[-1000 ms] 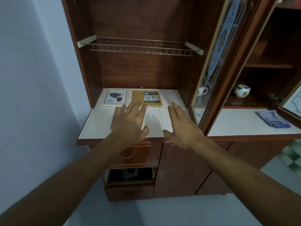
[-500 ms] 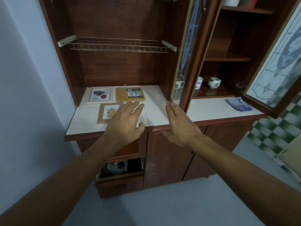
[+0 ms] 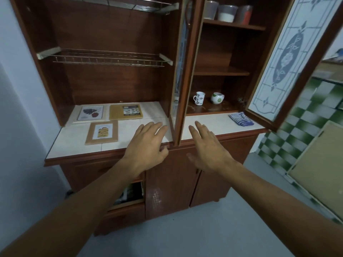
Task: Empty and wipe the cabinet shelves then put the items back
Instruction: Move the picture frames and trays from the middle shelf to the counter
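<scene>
Cabinet (image 3: 115, 84) stands against the wall w/ both glass doors open. Since 0.5 s ago both hands have slid right. Left hand (image 3: 146, 145) then overlapped the small framed pic (image 3: 102, 133); now it's right of it & apart, so the frame shows whole. Right hand (image 3: 207, 147) has gone past the middle door (image 3: 181, 71) and is in front of the right section. View has tipped up too: top-shelf tubs (image 3: 227, 13) are now in sight.

Left grip: fingers straight, slightly spread, palm down over the bench (image 3: 74, 143) near its front edge, holding nothing; can't tell if it touches the tiles. Right grip: fingers spread, palm down over the bench's front edge, holding nothing.

On the bench, far left: fruit pic (image 3: 91, 114) & tan board (image 3: 126, 112) side by side, small frame nearer. Wire rack (image 3: 107, 59) above them is bare. Striped cloth (image 3: 241, 118) lies on the bench at right.

Right section, lowest shelf: white mug (image 3: 199, 98) & green-white cup (image 3: 217, 98), upright, apart; insides hidden. Of 3 clear tubs up top, one has white stuff, one red; the 3rd unclear. Low drawer (image 3: 130, 193) is ajar; dark contents, can't make out.
</scene>
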The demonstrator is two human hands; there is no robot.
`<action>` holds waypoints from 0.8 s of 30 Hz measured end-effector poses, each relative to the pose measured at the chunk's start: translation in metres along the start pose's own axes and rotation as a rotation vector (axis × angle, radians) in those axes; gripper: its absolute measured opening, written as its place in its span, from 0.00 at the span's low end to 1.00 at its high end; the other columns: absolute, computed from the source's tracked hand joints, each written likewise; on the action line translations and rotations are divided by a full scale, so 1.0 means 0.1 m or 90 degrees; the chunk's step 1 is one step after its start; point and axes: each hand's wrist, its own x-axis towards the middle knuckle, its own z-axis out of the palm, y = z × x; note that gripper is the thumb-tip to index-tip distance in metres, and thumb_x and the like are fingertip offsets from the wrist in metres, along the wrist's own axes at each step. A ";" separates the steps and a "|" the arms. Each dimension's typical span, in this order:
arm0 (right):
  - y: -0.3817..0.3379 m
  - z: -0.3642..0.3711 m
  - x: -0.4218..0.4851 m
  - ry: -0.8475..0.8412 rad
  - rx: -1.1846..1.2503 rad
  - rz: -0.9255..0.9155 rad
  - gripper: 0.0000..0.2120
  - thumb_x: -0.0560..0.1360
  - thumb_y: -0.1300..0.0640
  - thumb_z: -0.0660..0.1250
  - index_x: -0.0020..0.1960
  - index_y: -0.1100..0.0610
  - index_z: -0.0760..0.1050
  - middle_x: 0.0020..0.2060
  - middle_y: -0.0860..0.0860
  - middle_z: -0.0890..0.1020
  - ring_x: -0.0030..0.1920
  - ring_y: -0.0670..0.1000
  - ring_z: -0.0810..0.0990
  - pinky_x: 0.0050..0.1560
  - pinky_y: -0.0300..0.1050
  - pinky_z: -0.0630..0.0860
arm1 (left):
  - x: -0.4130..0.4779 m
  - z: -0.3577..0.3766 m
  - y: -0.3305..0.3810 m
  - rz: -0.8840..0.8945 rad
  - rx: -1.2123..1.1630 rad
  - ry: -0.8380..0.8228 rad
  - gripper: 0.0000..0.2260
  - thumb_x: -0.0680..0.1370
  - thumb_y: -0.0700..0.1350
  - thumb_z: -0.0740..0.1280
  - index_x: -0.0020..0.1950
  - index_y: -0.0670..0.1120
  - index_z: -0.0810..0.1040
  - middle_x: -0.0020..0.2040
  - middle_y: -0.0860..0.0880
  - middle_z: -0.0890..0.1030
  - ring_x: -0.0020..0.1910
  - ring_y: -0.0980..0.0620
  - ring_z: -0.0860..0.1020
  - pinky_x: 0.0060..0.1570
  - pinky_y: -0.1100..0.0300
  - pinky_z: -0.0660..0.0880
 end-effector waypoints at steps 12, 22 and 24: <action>1.39 -0.17 -0.34 -0.007 -0.014 0.038 0.42 0.77 0.49 0.66 0.80 0.54 0.43 0.79 0.55 0.42 0.79 0.57 0.42 0.77 0.56 0.47 | 0.67 0.40 1.29 0.005 -0.014 0.002 0.29 0.76 0.52 0.66 0.76 0.48 0.64 0.75 0.46 0.67 0.74 0.46 0.63 0.74 0.50 0.56; 1.95 -0.17 -0.06 -0.005 -0.017 0.071 0.42 0.77 0.49 0.67 0.80 0.53 0.43 0.79 0.53 0.43 0.79 0.57 0.43 0.75 0.62 0.48 | 1.08 0.66 1.48 -0.004 -0.023 -0.011 0.30 0.76 0.52 0.67 0.76 0.48 0.64 0.75 0.46 0.67 0.74 0.46 0.63 0.75 0.47 0.57; 2.03 -0.17 0.01 -0.002 -0.019 0.071 0.42 0.77 0.48 0.67 0.80 0.52 0.43 0.80 0.53 0.43 0.79 0.57 0.43 0.75 0.62 0.48 | 1.19 0.72 1.49 -0.009 -0.032 -0.005 0.29 0.76 0.52 0.67 0.76 0.48 0.65 0.74 0.46 0.68 0.74 0.46 0.63 0.74 0.47 0.58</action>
